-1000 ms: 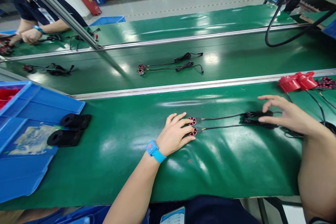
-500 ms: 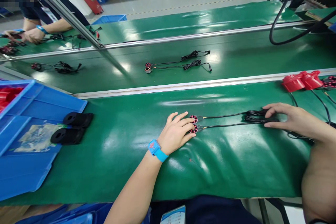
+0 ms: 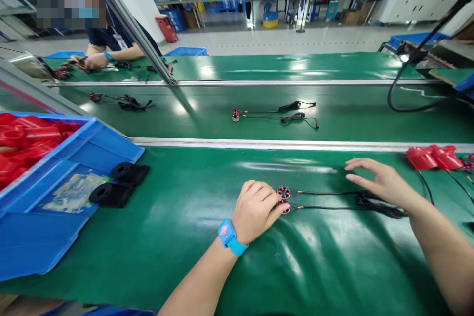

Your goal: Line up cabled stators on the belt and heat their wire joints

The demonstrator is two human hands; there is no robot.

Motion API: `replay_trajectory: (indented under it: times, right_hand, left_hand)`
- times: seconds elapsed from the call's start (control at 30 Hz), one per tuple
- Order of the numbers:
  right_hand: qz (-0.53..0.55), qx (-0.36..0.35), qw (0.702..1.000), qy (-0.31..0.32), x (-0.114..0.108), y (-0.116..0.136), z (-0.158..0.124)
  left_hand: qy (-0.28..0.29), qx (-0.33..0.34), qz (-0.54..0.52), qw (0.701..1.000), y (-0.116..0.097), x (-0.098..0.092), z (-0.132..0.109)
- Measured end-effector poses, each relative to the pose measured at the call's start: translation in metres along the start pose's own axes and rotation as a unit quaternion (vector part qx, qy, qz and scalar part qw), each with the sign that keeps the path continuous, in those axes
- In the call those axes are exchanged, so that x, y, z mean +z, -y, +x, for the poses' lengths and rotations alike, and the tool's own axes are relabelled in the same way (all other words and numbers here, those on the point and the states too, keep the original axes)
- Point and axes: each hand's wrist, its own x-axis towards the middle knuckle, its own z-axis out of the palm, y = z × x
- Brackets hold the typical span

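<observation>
Two small round motor stators with red and black rings lie one above the other on the green mat, each with a black cable running right. My left hand (image 3: 257, 211), wearing a blue wrist strap, has its thumb and forefinger closed on the lower stator (image 3: 286, 207). The upper stator (image 3: 284, 193) sits against its fingertips. Over the coiled cables (image 3: 379, 203), my right hand (image 3: 377, 181) is raised with thumb and fingers apart, holding nothing. Its wrist hides part of the cable ends.
At left stands a blue bin (image 3: 111, 145) of red plastic parts, with two black brackets (image 3: 129, 175) at its lip. Red caps (image 3: 422, 158) on cables lie right. Two more cabled stators (image 3: 236, 114) rest on the belt beyond the white rail (image 3: 259, 144). A co-worker (image 3: 111, 44) works across.
My right hand has let go of the coiled cables and lifted up and left. My left fingers, spread flat before, have curled in on the lower stator. The head view has tilted up.
</observation>
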Motion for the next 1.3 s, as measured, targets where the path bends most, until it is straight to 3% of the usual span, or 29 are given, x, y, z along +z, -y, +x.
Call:
replay_trajectory:
  times: [0.07, 0.13, 0.27, 0.37, 0.47, 0.57, 0.8, 0.97, 1.13, 1.3]
  right_hand:
    - [-0.037, -0.034, 0.999, 0.007, 0.006, 0.005, 0.031]
    - [-0.08, -0.068, 0.994, -0.002, 0.013, 0.006, 0.064]
    - [-0.208, -0.087, 0.974, -0.003, 0.029, 0.001, 0.126]
    - [-0.272, -0.06, 0.96, -0.01, 0.042, -0.001, 0.166]
    - [-0.315, -0.036, 0.948, -0.021, 0.052, 0.004, 0.202]
    - [-0.357, -0.02, 0.934, -0.022, 0.06, 0.01, 0.234]
    - [-0.406, 0.021, 0.912, 0.048, 0.066, 0.01, 0.293]
    - [-0.409, 0.043, 0.905, 0.107, 0.058, 0.001, 0.302]
    - [-0.386, 0.053, 0.909, 0.147, 0.03, -0.005, 0.269]
    - [-0.343, 0.039, 0.927, 0.146, -0.031, -0.005, 0.183]
  left_hand:
    - [-0.014, -0.043, -0.002, 0.999, 0.008, -0.002, 0.006]
    - [0.006, -0.089, 0.017, 0.996, 0.028, -0.006, 0.019]
    - [0.08, -0.224, 0.101, 0.966, 0.1, -0.01, 0.063]
    - [0.068, -0.301, 0.143, 0.94, 0.158, -0.006, 0.098]
    - [0.085, -0.331, 0.164, 0.925, 0.198, 0.004, 0.126]
    - [0.116, -0.336, 0.172, 0.919, 0.217, 0.015, 0.146]
    - [0.195, -0.303, 0.172, 0.917, 0.233, 0.026, 0.183]
    - [0.225, -0.267, 0.163, 0.923, 0.236, 0.031, 0.197]
    - [0.269, -0.224, 0.156, 0.924, 0.22, 0.029, 0.202]
    - [0.295, -0.126, 0.141, 0.937, 0.168, 0.024, 0.182]
